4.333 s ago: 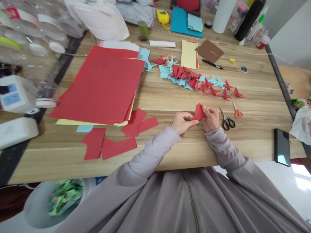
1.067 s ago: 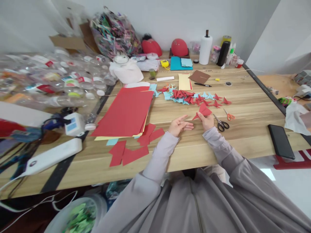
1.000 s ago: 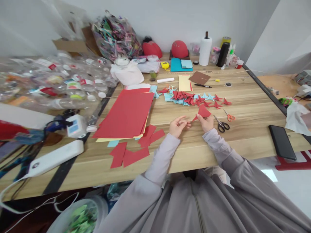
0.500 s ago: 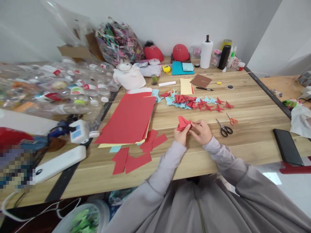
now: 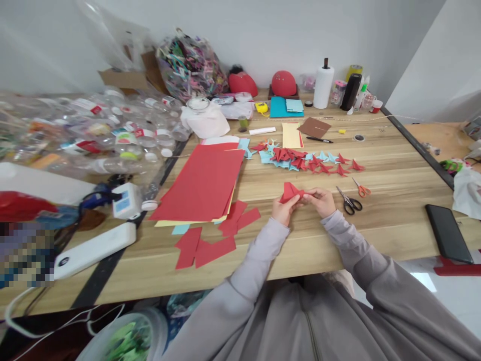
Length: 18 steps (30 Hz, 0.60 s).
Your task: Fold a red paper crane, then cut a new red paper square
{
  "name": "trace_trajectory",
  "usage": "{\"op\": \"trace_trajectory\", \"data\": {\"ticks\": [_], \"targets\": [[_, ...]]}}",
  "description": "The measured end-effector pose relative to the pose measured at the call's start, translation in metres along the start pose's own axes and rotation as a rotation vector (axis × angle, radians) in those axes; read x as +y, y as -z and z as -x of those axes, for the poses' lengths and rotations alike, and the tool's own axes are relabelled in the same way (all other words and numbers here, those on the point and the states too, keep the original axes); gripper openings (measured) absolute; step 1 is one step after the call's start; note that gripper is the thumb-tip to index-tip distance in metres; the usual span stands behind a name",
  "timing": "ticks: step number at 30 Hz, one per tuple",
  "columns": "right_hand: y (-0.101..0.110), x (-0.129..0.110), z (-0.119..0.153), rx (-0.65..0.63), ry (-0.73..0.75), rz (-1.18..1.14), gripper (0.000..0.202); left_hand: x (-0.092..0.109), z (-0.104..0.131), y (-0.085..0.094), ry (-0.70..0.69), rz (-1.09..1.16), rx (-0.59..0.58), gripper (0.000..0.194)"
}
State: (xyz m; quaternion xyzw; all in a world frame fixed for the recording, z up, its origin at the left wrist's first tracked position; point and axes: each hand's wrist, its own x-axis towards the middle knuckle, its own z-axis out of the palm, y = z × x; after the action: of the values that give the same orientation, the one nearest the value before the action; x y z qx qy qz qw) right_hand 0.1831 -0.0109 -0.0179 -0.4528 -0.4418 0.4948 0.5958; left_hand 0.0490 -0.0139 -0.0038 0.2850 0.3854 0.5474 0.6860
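1. Red paper, partly folded, is held above the front half of the bench, nearer the front edge than the back
2. Left hand: fingers closed on the body, thumb on top
3. Right hand: fingertips pinching the right end
4. For a crisp crease, best pin the layers with the left thumb, line up the edges, then press outward; tugging the narrow end could skew or tear it

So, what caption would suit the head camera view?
Left hand and right hand holding folded red paper over a wooden table, near black-handled scissors.
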Motion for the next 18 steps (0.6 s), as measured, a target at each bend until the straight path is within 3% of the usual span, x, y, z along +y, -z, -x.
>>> {"op": "trace_trajectory", "data": {"ticks": [4,7,12,18], "targets": [[0.004,-0.007,-0.002,-0.002,-0.034,-0.040,0.035,0.013,-0.006,0.010,0.016,-0.006,-0.068,0.040],[0.007,-0.010,-0.002,-0.079,-0.082,-0.033,0.036,0.019,-0.010,0.016,0.018,-0.066,-0.078,0.042],[0.006,-0.014,0.002,-0.166,-0.071,0.042,0.032,0.013,-0.010,0.018,0.053,-0.306,-0.141,0.040],[0.001,-0.016,0.006,-0.179,-0.122,0.003,0.035,0.007,-0.009,0.016,-0.026,-0.336,-0.171,0.031]]}}
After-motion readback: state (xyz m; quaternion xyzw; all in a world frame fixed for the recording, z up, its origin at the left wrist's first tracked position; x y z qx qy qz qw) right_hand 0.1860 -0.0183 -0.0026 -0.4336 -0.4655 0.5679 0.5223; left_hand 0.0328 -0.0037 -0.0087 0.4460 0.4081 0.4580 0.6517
